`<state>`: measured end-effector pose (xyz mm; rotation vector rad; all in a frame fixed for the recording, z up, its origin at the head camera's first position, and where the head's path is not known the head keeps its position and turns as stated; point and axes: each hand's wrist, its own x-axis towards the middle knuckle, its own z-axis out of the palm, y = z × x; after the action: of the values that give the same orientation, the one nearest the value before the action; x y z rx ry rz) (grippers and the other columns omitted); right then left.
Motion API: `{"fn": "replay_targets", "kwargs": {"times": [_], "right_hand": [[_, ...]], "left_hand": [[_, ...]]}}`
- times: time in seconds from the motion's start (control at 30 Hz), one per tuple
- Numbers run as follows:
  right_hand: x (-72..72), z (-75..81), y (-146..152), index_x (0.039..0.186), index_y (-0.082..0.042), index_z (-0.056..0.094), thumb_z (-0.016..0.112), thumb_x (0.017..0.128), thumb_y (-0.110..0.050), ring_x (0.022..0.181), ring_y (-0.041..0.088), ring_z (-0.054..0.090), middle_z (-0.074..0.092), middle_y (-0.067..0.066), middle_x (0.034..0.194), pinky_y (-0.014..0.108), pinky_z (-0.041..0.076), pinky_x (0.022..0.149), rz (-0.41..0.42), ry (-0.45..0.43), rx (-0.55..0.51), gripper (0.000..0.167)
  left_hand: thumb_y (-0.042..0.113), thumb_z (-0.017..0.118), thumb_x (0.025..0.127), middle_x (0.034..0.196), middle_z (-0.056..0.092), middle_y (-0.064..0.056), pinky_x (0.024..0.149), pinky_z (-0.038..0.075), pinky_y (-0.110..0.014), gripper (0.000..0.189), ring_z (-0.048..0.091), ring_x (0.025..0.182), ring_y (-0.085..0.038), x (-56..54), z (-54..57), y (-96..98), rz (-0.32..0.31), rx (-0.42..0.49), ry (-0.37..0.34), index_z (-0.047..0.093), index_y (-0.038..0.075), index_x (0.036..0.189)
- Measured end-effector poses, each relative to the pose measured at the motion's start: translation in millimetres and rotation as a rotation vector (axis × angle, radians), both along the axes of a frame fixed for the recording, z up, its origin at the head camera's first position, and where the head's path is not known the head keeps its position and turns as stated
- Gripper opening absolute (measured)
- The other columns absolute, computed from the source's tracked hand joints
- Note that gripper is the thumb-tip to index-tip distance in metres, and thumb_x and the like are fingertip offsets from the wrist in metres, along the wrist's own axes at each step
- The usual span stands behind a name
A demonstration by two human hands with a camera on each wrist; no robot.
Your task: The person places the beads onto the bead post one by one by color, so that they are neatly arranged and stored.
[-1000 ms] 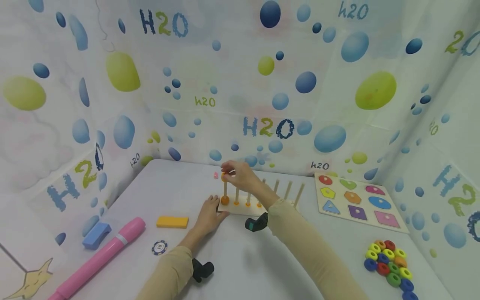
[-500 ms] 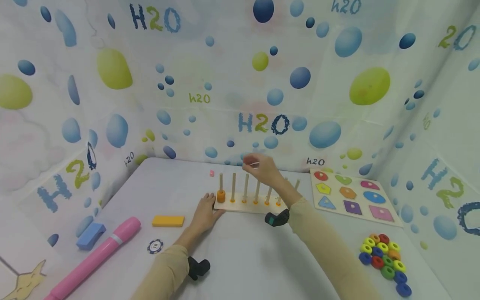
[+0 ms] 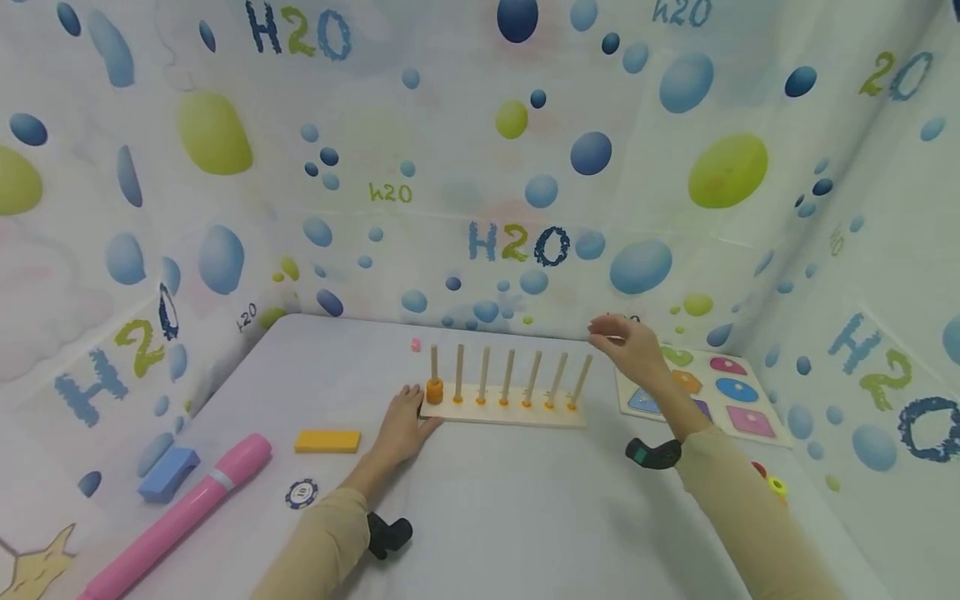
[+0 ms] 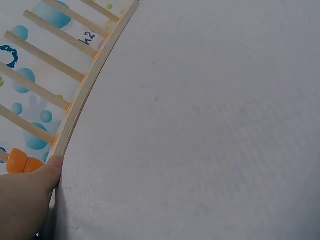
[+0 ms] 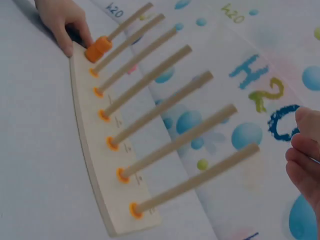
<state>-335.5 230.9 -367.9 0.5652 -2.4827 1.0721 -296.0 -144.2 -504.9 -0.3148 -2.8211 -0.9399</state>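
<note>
A wooden peg board (image 3: 487, 412) with a row of upright pegs lies at the middle of the table. Two orange rings (image 3: 435, 392) are stacked on its leftmost peg; the other pegs carry no rings. My left hand (image 3: 401, 423) holds the board's left end, its thumb (image 4: 52, 167) against the front edge and the other fingers round the end. Raised above the table to the right of the board, my right hand (image 3: 630, 346) has loosely bent fingers and holds nothing. It overlaps the shape puzzle in the head view.
Right of the board lies a shape puzzle (image 3: 752, 421). My right sleeve mostly hides several coloured rings (image 3: 776, 486). At left are a yellow block (image 3: 327, 442), a poker chip (image 3: 302, 493), a big pink marker (image 3: 180, 517) and a blue block (image 3: 168, 475).
My right hand has let go of an orange ring, which dropped down the leftmost peg onto the other one. The hand then moved right, past the board. My left hand keeps its hold.
</note>
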Motion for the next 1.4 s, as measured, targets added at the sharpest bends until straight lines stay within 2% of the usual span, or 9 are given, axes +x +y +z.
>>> {"fn": "replay_targets", "kwargs": {"times": [0.17, 0.43, 0.5, 0.63, 0.77, 0.87, 1.0, 1.27, 1.4], "right_hand": [[21.8, -13.6, 45, 0.115, -0.005, 0.061, 0.064, 0.091, -0.029, 0.103, 0.025, 0.062, 0.066, 0.010, 0.109, 0.032, 0.051, 0.088, -0.066, -0.074, 0.014, 0.034], [61.3, -44.8, 111, 0.115, -0.003, 0.061, 0.063, 0.092, -0.027, 0.097, 0.027, 0.064, 0.067, 0.012, 0.108, 0.011, 0.050, 0.079, -0.154, -0.162, 0.095, 0.034], [71.0, -51.0, 125, 0.114, -0.002, 0.062, 0.064, 0.092, -0.025, 0.096, 0.027, 0.064, 0.067, 0.013, 0.107, 0.013, 0.051, 0.078, -0.160, -0.172, 0.113, 0.033], [89.8, -63.5, 151, 0.114, 0.001, 0.062, 0.064, 0.091, -0.021, 0.097, 0.030, 0.064, 0.066, 0.017, 0.107, 0.023, 0.055, 0.079, -0.164, -0.210, 0.146, 0.032], [107.4, -75.0, 172, 0.115, -0.001, 0.061, 0.063, 0.092, -0.022, 0.100, 0.034, 0.063, 0.066, 0.017, 0.108, 0.031, 0.056, 0.078, -0.226, -0.255, 0.180, 0.031], [114.8, -79.5, 182, 0.113, -0.003, 0.061, 0.064, 0.092, -0.021, 0.099, 0.037, 0.062, 0.066, 0.018, 0.107, 0.035, 0.057, 0.076, -0.292, -0.258, 0.220, 0.028], [121.3, -83.2, 190, 0.112, -0.001, 0.062, 0.066, 0.090, -0.017, 0.095, 0.039, 0.063, 0.066, 0.020, 0.106, 0.040, 0.058, 0.072, -0.326, -0.271, 0.259, 0.028], [122.2, -88.5, 194, 0.100, 0.001, 0.067, 0.073, 0.080, -0.008, 0.081, 0.026, 0.067, 0.070, 0.012, 0.091, 0.035, 0.058, 0.068, -0.284, -0.216, 0.377, 0.023], [123.1, -87.2, 194, 0.101, 0.003, 0.066, 0.072, 0.080, -0.006, 0.080, 0.028, 0.065, 0.069, 0.013, 0.091, 0.040, 0.058, 0.069, -0.314, -0.251, 0.404, 0.024]], "left_hand": [[0.030, 0.064, 0.090, 0.142, 0.036, -0.030, 0.111, 0.019, -0.053, 0.068, 0.025, 0.135, -0.044, 3.9, 2.9, -2.5, 0.004, -0.006, 0.010, 0.040, -0.015, 0.134], [0.030, 0.065, 0.090, 0.142, 0.036, -0.030, 0.112, 0.019, -0.054, 0.068, 0.025, 0.135, -0.044, 0.6, 1.8, -1.2, 0.001, -0.014, 0.017, 0.040, -0.015, 0.134], [0.030, 0.065, 0.090, 0.142, 0.036, -0.030, 0.112, 0.018, -0.054, 0.068, 0.024, 0.135, -0.044, -0.2, 1.0, -0.6, 0.003, -0.011, 0.012, 0.039, -0.014, 0.135], [0.031, 0.064, 0.090, 0.143, 0.035, -0.029, 0.112, 0.018, -0.054, 0.070, 0.023, 0.136, -0.043, -1.8, -1.4, 1.4, 0.004, -0.015, -0.002, 0.038, -0.013, 0.136], [0.032, 0.065, 0.090, 0.142, 0.036, -0.030, 0.112, 0.018, -0.054, 0.069, 0.024, 0.136, -0.043, -4.2, -1.9, 4.9, -0.004, -0.022, 0.017, 0.039, -0.014, 0.135], [0.031, 0.065, 0.090, 0.140, 0.037, -0.031, 0.111, 0.019, -0.054, 0.068, 0.026, 0.135, -0.044, -3.7, -2.6, 4.1, -0.010, -0.023, 0.032, 0.041, -0.015, 0.134], [0.030, 0.065, 0.090, 0.140, 0.037, -0.031, 0.111, 0.019, -0.054, 0.067, 0.026, 0.134, -0.045, -3.5, -2.4, 2.8, -0.016, -0.022, 0.035, 0.041, -0.015, 0.133], [0.030, 0.065, 0.090, 0.140, 0.038, -0.032, 0.111, 0.020, -0.054, 0.068, 0.027, 0.134, -0.045, -2.6, 1.7, 0.9, -0.018, -0.019, 0.042, 0.041, -0.016, 0.132], [0.031, 0.065, 0.089, 0.140, 0.038, -0.031, 0.111, 0.020, -0.054, 0.067, 0.027, 0.134, -0.045, -3.2, 3.6, 1.9, -0.019, -0.022, 0.042, 0.041, -0.015, 0.133]]}}
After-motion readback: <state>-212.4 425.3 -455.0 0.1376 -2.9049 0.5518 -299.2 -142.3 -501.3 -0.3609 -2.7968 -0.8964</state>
